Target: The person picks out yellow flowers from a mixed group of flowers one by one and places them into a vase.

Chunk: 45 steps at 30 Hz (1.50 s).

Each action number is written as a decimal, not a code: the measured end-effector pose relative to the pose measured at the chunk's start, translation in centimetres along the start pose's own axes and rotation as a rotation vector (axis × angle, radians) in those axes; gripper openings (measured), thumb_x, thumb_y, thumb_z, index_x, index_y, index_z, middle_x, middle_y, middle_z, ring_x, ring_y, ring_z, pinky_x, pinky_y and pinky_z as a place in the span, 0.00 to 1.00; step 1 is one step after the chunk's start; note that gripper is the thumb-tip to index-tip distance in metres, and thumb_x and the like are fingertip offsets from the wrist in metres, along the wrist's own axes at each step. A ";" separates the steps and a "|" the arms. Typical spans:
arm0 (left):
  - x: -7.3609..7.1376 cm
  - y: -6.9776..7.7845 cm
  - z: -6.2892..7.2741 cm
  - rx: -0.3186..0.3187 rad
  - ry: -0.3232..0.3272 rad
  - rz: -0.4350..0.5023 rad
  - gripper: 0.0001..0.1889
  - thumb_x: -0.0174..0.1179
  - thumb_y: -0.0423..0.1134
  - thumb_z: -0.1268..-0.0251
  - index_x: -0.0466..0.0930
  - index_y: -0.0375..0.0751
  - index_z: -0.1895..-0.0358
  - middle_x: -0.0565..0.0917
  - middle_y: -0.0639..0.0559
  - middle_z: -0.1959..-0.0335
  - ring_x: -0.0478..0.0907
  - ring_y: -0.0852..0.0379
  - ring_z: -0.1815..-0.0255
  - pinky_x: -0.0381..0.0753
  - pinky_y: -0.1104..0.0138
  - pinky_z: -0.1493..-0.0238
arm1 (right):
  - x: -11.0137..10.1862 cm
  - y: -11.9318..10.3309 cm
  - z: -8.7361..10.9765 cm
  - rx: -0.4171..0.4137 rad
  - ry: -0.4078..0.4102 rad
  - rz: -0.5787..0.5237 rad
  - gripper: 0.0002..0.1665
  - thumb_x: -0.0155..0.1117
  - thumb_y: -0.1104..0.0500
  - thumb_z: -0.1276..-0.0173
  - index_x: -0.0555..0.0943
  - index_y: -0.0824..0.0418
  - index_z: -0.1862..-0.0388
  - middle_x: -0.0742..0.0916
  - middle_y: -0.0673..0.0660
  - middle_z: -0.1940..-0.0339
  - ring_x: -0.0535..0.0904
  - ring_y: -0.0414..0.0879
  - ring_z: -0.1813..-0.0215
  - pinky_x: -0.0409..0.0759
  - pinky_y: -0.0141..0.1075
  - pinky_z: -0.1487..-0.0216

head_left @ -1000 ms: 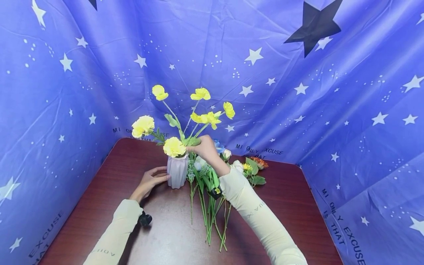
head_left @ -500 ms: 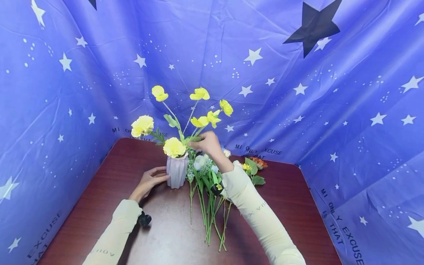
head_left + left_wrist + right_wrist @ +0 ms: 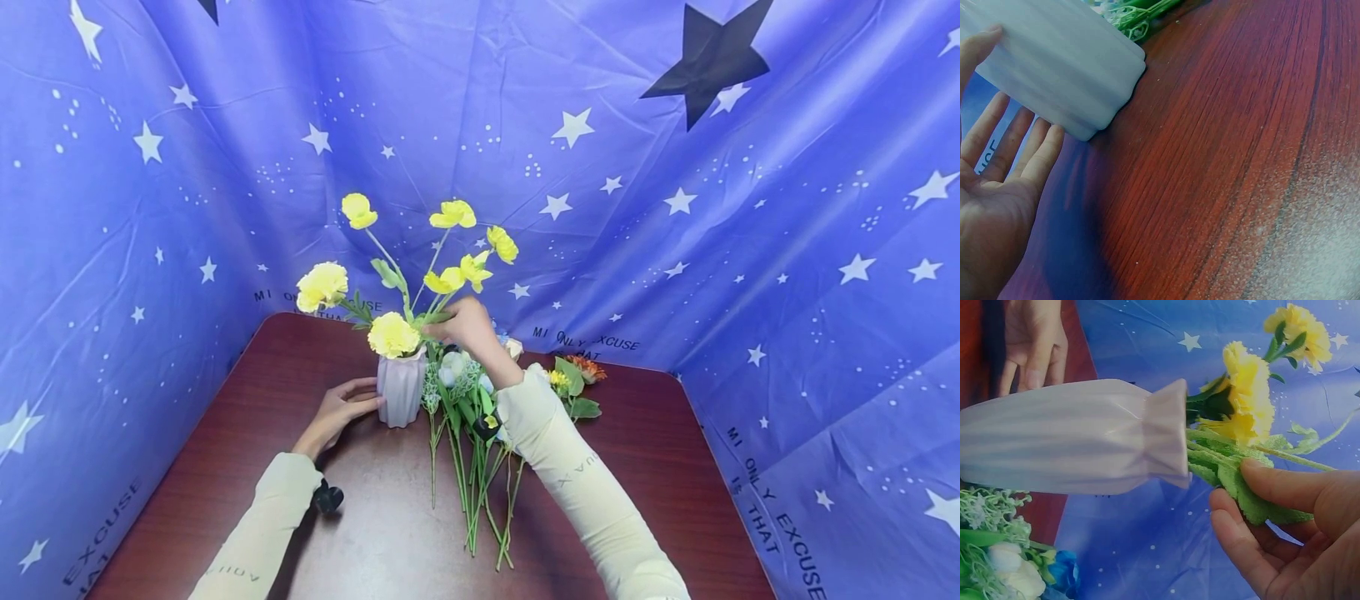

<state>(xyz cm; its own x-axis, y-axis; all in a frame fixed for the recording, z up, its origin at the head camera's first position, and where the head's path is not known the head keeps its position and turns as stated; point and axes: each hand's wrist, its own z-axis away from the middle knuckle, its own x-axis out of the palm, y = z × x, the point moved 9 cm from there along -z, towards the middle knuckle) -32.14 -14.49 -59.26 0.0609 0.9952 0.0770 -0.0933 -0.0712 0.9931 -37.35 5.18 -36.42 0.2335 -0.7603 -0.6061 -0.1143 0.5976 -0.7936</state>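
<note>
Vase [image 3: 401, 390], one, pale lilac-grey, pleated wall: upright on the counter [image 3: 382, 525], just right of my left grip [image 3: 341, 412], below and to the left of my right grip [image 3: 468, 329]. Left grip: fingers straight, thumb apart from them, touching the lower half of the vase's side. Right grip: thumb and fingertips together, pinching a leafy stem [image 3: 1235, 484] just above the vase's mouth. Ruffled yellow flowers [image 3: 393, 335], two, in the vase: one at the rim, close to the left of my right grip, the other farther left, above my left grip. Thin-stemmed yellow blooms [image 3: 452, 213], five: three clustered near above my right grip, one higher, one up to the left. Loose flowers [image 3: 453, 400], mixed whites, greens and blues: lying on the counter below my right grip, beside the vase, bare stems pointing toward me. Orange flower [image 3: 587, 368], one, with broad green leaves: on the counter, well to the right of my right grip. Sleeves, pale, cuffed, one behind each grip. Small black device [image 3: 327, 497], one, at my left wrist. Cloth [image 3: 480, 100], blue, star-printed: hanging beyond both grips.
</note>
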 end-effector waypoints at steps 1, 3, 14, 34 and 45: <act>0.0 0.0 0.0 -0.003 0.001 0.002 0.33 0.71 0.35 0.37 0.71 0.30 0.30 0.81 0.33 0.37 0.83 0.69 0.50 0.83 0.74 0.46 | 0.1 0.1 0.0 0.000 0.002 -0.001 0.11 0.79 0.58 0.41 0.90 0.67 0.67 0.91 0.65 0.68 0.89 0.50 0.70 0.88 0.35 0.65; 0.1 0.0 0.1 -0.006 -0.001 0.002 0.33 0.71 0.35 0.37 0.71 0.30 0.30 0.80 0.31 0.36 0.83 0.70 0.50 0.83 0.74 0.46 | 0.1 0.1 0.0 -0.006 0.002 0.002 0.11 0.79 0.59 0.40 0.90 0.67 0.69 0.91 0.67 0.67 0.89 0.51 0.70 0.88 0.36 0.65; 0.1 -0.2 0.1 -0.007 -0.002 -0.006 0.32 0.71 0.36 0.36 0.71 0.31 0.30 0.78 0.30 0.35 0.83 0.70 0.50 0.83 0.75 0.46 | 0.0 0.3 0.3 -0.010 0.005 -0.018 0.13 0.79 0.59 0.41 0.90 0.67 0.62 0.92 0.63 0.68 0.85 0.42 0.74 0.87 0.32 0.68; 0.0 -0.1 0.2 -0.009 0.007 -0.001 0.32 0.70 0.36 0.35 0.71 0.30 0.30 0.79 0.31 0.35 0.83 0.71 0.51 0.82 0.75 0.46 | -4.1 1.8 3.2 -0.004 -0.042 -0.159 0.19 0.76 0.59 0.37 0.87 0.68 0.50 0.91 0.65 0.53 0.89 0.46 0.62 0.90 0.41 0.53; -0.1 -0.3 -0.1 -0.002 0.007 0.000 0.32 0.71 0.37 0.36 0.71 0.30 0.31 0.80 0.32 0.37 0.83 0.70 0.49 0.83 0.75 0.46 | -7.5 4.2 5.2 0.027 0.018 -0.129 0.20 0.75 0.57 0.35 0.87 0.66 0.48 0.91 0.64 0.56 0.81 0.41 0.72 0.79 0.32 0.80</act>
<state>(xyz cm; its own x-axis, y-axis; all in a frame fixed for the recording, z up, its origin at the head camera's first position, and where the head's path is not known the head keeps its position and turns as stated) -32.22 -14.60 -59.57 0.0534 0.9956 0.0768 -0.0956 -0.0715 0.9929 -34.55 14.70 -34.94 0.2271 -0.8359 -0.4997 -0.0583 0.5005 -0.8637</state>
